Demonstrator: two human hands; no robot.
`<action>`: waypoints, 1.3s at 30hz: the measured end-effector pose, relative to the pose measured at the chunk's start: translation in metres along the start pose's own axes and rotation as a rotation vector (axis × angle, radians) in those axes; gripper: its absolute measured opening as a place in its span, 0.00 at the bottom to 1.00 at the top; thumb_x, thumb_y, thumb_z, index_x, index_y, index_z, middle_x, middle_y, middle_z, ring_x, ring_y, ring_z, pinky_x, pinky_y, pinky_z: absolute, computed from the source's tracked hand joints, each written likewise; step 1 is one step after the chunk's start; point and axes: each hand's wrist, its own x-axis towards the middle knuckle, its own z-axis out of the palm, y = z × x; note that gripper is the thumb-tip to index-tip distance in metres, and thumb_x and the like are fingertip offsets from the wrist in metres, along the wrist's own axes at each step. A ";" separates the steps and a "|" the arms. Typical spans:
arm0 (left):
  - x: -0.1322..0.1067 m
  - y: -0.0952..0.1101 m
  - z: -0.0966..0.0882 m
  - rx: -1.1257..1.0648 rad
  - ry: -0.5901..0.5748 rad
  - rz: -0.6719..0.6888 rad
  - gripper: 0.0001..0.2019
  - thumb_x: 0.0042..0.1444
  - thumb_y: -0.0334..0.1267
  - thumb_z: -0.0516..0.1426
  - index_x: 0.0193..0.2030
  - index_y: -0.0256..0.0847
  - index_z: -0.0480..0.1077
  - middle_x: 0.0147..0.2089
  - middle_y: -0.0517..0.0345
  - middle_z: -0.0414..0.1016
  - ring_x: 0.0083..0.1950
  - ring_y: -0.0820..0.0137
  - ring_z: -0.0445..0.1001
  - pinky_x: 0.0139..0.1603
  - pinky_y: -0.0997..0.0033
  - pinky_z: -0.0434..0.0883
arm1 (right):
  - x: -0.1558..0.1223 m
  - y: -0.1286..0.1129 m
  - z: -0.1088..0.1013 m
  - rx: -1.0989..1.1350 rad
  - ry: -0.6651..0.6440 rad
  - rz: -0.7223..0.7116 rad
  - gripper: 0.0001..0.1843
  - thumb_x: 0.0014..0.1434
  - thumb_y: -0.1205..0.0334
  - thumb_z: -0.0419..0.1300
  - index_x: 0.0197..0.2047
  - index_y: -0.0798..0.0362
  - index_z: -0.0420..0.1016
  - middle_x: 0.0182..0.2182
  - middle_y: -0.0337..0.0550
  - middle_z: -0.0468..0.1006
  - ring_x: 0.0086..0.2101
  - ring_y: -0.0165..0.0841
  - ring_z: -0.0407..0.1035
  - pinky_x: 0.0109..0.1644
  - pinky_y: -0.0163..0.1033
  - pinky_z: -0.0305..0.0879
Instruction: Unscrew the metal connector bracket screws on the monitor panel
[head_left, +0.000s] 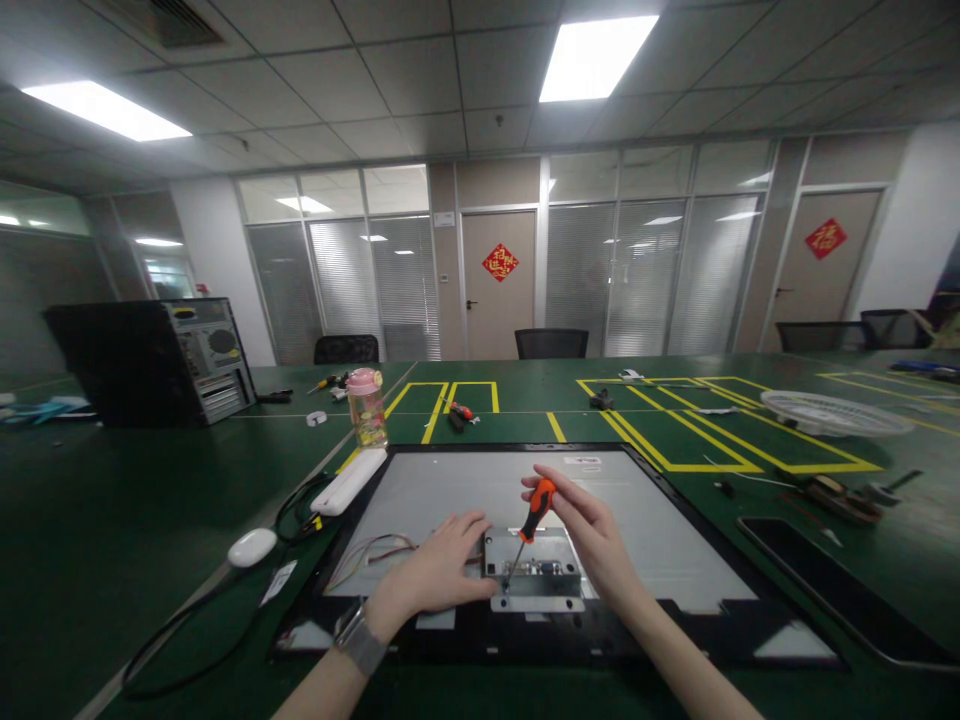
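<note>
Orange-and-black screwdriver [538, 510], silver bracket [536, 590], green table [187, 480]

green table [187, 490] with yellow tape outlines [712, 469], black-framed panel [450, 482] flat at near side, white bar [349, 483] and pink-lidded bottle [367, 410] by its far-left corner, open PC case [142, 362] left, black slab [840, 590] right, round white grille [834, 410] beyond slab

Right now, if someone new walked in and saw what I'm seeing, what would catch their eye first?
Probably the orange-and-black screwdriver in your right hand, its shaft angled down to the metal box on the big grey panel, with your left hand at the box's left end. Next, perhaps, the black PC case on the table's left side, and the red diamond sign on the door straight ahead.
</note>
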 end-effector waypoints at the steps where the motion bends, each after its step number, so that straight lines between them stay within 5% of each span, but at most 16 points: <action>1: 0.000 0.000 0.000 -0.001 -0.003 -0.003 0.38 0.51 0.50 0.60 0.67 0.39 0.56 0.70 0.45 0.53 0.69 0.54 0.52 0.69 0.55 0.50 | 0.000 -0.002 0.001 -0.016 0.016 -0.001 0.17 0.59 0.52 0.62 0.51 0.45 0.77 0.43 0.46 0.81 0.45 0.43 0.75 0.53 0.50 0.66; 6: 0.000 0.002 -0.001 -0.002 -0.008 -0.009 0.39 0.51 0.50 0.60 0.67 0.39 0.55 0.70 0.45 0.52 0.70 0.55 0.52 0.69 0.55 0.49 | 0.001 -0.009 0.006 -0.079 0.063 -0.026 0.11 0.52 0.54 0.68 0.39 0.48 0.81 0.34 0.41 0.77 0.38 0.39 0.75 0.39 0.39 0.70; 13: -0.001 0.001 -0.001 0.009 0.001 -0.002 0.38 0.51 0.49 0.60 0.67 0.39 0.56 0.70 0.46 0.53 0.69 0.56 0.52 0.70 0.56 0.48 | 0.002 -0.012 0.005 0.108 0.002 0.008 0.11 0.51 0.51 0.67 0.31 0.49 0.81 0.30 0.40 0.74 0.30 0.35 0.72 0.35 0.40 0.71; 23: -0.002 0.008 -0.005 -0.006 -0.022 -0.021 0.38 0.51 0.48 0.60 0.67 0.39 0.56 0.70 0.46 0.53 0.69 0.54 0.52 0.70 0.55 0.48 | 0.003 -0.014 0.007 0.319 -0.061 0.128 0.14 0.56 0.49 0.64 0.41 0.48 0.81 0.37 0.45 0.80 0.41 0.38 0.73 0.49 0.45 0.68; 30: -0.002 0.011 -0.008 -0.006 -0.036 -0.033 0.38 0.51 0.47 0.60 0.67 0.36 0.56 0.70 0.43 0.52 0.70 0.54 0.51 0.70 0.54 0.48 | 0.000 -0.012 0.006 0.217 -0.091 0.117 0.13 0.52 0.50 0.68 0.38 0.46 0.82 0.32 0.41 0.78 0.34 0.36 0.73 0.45 0.46 0.70; 34: -0.002 0.010 -0.007 -0.008 -0.033 -0.048 0.38 0.51 0.48 0.60 0.67 0.38 0.56 0.70 0.44 0.51 0.70 0.54 0.51 0.69 0.54 0.49 | 0.001 -0.016 0.007 0.233 -0.074 0.130 0.20 0.55 0.49 0.65 0.49 0.45 0.79 0.36 0.44 0.80 0.39 0.39 0.74 0.49 0.49 0.68; 39: -0.003 0.010 -0.007 -0.011 -0.031 -0.034 0.38 0.51 0.49 0.60 0.67 0.39 0.56 0.70 0.45 0.51 0.70 0.54 0.51 0.70 0.55 0.48 | 0.002 -0.016 0.007 0.270 -0.074 0.133 0.18 0.56 0.48 0.64 0.47 0.46 0.80 0.40 0.47 0.81 0.42 0.41 0.74 0.53 0.51 0.66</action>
